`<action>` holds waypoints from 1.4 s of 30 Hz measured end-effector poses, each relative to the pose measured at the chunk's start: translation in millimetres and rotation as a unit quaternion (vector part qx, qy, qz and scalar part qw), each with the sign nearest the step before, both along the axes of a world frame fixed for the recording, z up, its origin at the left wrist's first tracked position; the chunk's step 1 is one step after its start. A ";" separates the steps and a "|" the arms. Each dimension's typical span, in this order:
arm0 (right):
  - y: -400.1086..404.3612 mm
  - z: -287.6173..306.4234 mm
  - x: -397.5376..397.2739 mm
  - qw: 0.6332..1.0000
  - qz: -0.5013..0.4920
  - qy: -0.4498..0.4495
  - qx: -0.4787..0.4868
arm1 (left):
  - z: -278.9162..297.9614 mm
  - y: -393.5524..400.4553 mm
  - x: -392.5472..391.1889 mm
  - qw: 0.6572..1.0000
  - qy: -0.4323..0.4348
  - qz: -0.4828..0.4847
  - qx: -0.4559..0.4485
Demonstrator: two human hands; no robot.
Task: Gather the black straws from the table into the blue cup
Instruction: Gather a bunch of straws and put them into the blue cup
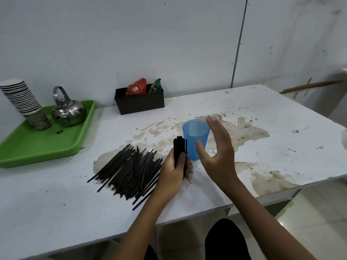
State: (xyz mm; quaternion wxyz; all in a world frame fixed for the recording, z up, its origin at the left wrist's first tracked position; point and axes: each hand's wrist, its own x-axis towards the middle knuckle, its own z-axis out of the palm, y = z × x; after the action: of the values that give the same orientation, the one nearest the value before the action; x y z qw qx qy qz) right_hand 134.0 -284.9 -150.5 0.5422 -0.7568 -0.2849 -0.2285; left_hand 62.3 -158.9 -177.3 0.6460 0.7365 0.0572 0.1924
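Note:
A blue cup (194, 135) stands upright and empty in the middle of the white table (281, 139). A heap of black straws (127, 169) lies flat to its left. My left hand (173, 170) is shut on an upright bundle of black straws (179, 147), held just left of the cup with its lower ends near the tabletop. My right hand (217, 152) hovers open right beside the cup, fingers spread, thumb in front of the cup's wall, holding nothing.
A green tray (37, 147) at the far left carries a steel kettle (68, 111) and a stack of paper cups (22, 98). A black box (139, 103) with snack packets stands against the wall. The table's front edge is close to my knees.

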 end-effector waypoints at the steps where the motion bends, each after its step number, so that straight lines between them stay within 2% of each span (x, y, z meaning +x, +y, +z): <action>1: -1.7 -7.2 2.0 0.999 -0.012 0.042 0.014 | 2.2 0.7 1.8 1.000 0.001 0.005 0.003; 5: -3.7 -29.5 9.7 0.984 0.008 0.176 -0.002 | 20.0 7.1 14.7 0.999 -0.031 0.032 -0.009; 7: -1.2 -33.7 14.4 0.977 0.018 0.213 -0.022 | 37.1 12.2 24.9 0.996 -0.057 0.051 -0.040; 12: 5.8 -42.9 25.3 0.979 0.028 0.179 -0.090 | 79.8 19.2 55.7 0.987 -0.112 0.046 -0.109; 15: 8.4 -45.6 28.5 0.981 0.022 0.167 -0.091 | 93.4 14.7 72.2 0.975 -0.135 0.006 -0.176; 18: 8.7 -47.8 29.7 0.982 0.022 0.168 -0.087 | 96.9 8.8 85.6 0.971 -0.140 -0.009 -0.192; 23: 9.3 -50.1 30.7 0.981 0.027 0.175 -0.081 | 82.2 4.9 96.9 0.983 -0.101 -0.004 -0.151; 31: 8.9 -50.8 29.2 0.979 0.020 0.176 -0.096 | 60.0 5.7 94.1 0.998 -0.018 0.067 0.007; 35: 7.9 -48.8 28.6 0.979 0.022 0.176 -0.100 | 57.2 11.7 89.6 0.998 0.042 0.046 0.010; 42: 9.4 -43.2 24.6 0.979 0.006 0.161 -0.122 | 54.6 27.3 79.8 0.995 0.078 0.017 0.062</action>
State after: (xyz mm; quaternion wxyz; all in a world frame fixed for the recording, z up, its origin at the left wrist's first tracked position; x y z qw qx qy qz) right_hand 158.5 -275.4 -193.8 0.4862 -0.8422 -0.2239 -0.0639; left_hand 142.0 -131.7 -122.7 0.5892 0.7869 0.1077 0.1486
